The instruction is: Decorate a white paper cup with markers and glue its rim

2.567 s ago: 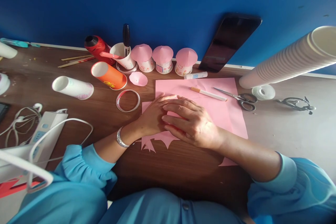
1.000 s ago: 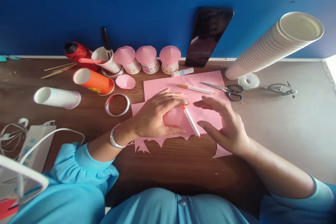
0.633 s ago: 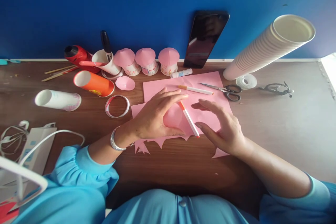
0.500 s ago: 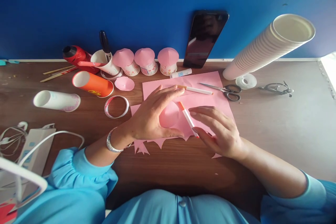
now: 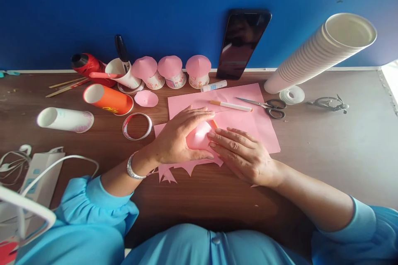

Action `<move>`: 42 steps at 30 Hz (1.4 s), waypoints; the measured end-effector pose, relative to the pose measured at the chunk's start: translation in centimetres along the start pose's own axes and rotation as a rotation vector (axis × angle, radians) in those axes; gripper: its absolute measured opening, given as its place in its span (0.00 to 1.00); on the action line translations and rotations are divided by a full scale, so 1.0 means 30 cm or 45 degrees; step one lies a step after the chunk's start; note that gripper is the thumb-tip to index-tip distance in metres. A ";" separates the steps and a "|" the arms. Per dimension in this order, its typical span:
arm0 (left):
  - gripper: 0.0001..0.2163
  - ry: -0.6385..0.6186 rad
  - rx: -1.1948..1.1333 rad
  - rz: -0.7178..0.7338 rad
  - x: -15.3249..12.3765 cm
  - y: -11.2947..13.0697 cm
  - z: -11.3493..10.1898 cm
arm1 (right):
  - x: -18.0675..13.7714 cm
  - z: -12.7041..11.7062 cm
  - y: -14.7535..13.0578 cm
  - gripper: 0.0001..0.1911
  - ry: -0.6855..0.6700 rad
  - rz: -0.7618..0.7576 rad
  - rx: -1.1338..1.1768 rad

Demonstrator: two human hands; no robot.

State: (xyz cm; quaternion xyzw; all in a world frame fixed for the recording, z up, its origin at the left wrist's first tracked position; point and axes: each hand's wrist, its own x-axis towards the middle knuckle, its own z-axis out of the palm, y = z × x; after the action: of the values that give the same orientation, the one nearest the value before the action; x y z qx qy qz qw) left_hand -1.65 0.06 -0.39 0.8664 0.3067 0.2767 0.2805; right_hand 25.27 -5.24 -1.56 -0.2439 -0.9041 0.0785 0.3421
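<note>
A small pink paper cone (image 5: 199,134) sits in the curve of my left hand (image 5: 177,136), with the fingers around its far side and the thumb along its near side. My right hand (image 5: 245,153) reaches in from the right. Its fingers are stretched out, and the fingertips lie against the cone's right side. Under the right hand an orange-and-white marker (image 5: 214,124) is mostly hidden, with only its orange end showing. Pink paper sheets (image 5: 248,124) with cut edges lie beneath both hands. A second marker (image 5: 231,105) and black-handled scissors (image 5: 264,104) rest on the paper.
Several cups with pink cone tops (image 5: 171,72) stand by the blue wall, near a glue stick (image 5: 214,86) and a leaning phone (image 5: 244,45). A tall stack of paper cups (image 5: 320,56) rises at right. An orange cup (image 5: 108,99) and a cut ring (image 5: 137,126) lie left.
My right hand has moved left onto the cone and now covers most of the marker beside it. My left hand stays around the cone, its fingers slightly closer in.
</note>
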 end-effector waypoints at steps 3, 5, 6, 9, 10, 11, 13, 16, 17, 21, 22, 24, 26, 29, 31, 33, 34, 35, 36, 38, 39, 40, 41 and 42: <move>0.44 0.027 -0.007 -0.001 -0.002 -0.009 0.009 | 0.004 0.004 0.002 0.25 0.036 0.019 -0.002; 0.47 0.047 -0.016 0.016 0.002 -0.013 0.013 | 0.005 0.008 0.006 0.27 0.041 0.032 -0.012; 0.49 0.060 -0.027 0.025 0.005 -0.013 0.013 | 0.005 0.010 0.009 0.28 0.033 0.036 -0.015; 0.50 0.085 -0.079 0.054 0.012 -0.004 0.000 | 0.003 0.009 0.014 0.28 0.009 0.037 -0.017; 0.51 0.080 -0.094 0.049 0.012 0.001 -0.010 | 0.002 0.007 0.014 0.28 0.011 0.037 -0.020; 0.53 0.075 -0.107 0.037 0.009 0.006 -0.022 | 0.002 0.004 0.014 0.28 0.018 0.040 -0.024; 0.57 0.037 -0.113 -0.041 -0.008 0.015 -0.047 | 0.002 -0.003 0.014 0.28 0.036 0.051 -0.029; 0.62 0.049 -0.153 -0.192 -0.058 0.011 -0.063 | 0.004 -0.011 0.013 0.28 0.066 0.081 -0.029; 0.62 0.069 -0.170 -0.240 -0.077 0.006 -0.058 | 0.005 -0.012 0.013 0.28 0.073 0.092 -0.019; 0.59 0.058 -0.165 -0.384 -0.122 -0.009 -0.007 | 0.008 -0.010 0.012 0.27 0.088 0.123 0.047; 0.54 0.043 -0.133 -0.429 -0.122 -0.008 0.006 | 0.009 -0.009 0.011 0.27 0.088 0.125 0.056; 0.39 0.061 -0.077 -0.469 -0.114 -0.002 0.022 | 0.010 -0.009 0.009 0.26 0.088 0.124 0.058; 0.29 0.114 -0.039 -0.457 -0.103 0.002 0.023 | 0.011 -0.010 0.008 0.24 0.089 0.120 0.058; 0.27 0.282 0.062 -0.427 -0.092 -0.015 -0.006 | 0.010 -0.009 0.010 0.22 0.089 0.129 0.066; 0.25 0.420 0.145 -0.458 -0.081 -0.043 -0.041 | 0.008 -0.006 0.012 0.21 0.088 0.139 0.073; 0.23 0.522 0.220 -0.510 -0.063 -0.081 -0.080 | 0.007 -0.002 0.013 0.20 0.080 0.147 0.075; 0.24 0.575 0.272 -0.520 -0.052 -0.102 -0.098 | 0.007 -0.001 0.013 0.20 0.074 0.150 0.073; 0.25 0.613 0.308 -0.521 -0.041 -0.124 -0.113 | 0.007 0.001 0.013 0.20 0.067 0.149 0.072; 0.26 0.625 0.323 -0.546 -0.031 -0.144 -0.124 | 0.008 0.002 0.013 0.19 0.062 0.145 0.071; 0.28 0.641 0.338 -0.619 -0.018 -0.180 -0.136 | 0.010 0.002 0.012 0.17 0.058 0.127 0.073; 0.29 0.648 0.349 -0.649 -0.015 -0.194 -0.138 | 0.011 0.002 0.012 0.16 0.057 0.117 0.076; 0.30 0.659 0.361 -0.675 -0.015 -0.207 -0.137 | 0.011 0.002 0.012 0.16 0.056 0.111 0.079; 0.30 0.672 0.370 -0.695 -0.018 -0.217 -0.136 | 0.012 0.001 0.012 0.17 0.051 0.110 0.080; 0.32 0.684 0.373 -0.708 -0.023 -0.225 -0.134 | 0.012 0.001 0.012 0.17 0.047 0.109 0.081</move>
State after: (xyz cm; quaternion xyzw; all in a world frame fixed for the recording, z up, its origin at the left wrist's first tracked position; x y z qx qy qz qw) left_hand -7.25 5.26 -2.26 0.6782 0.6276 0.3601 0.1284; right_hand 25.16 -4.74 -1.49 -0.2728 -0.8833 0.1173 0.3628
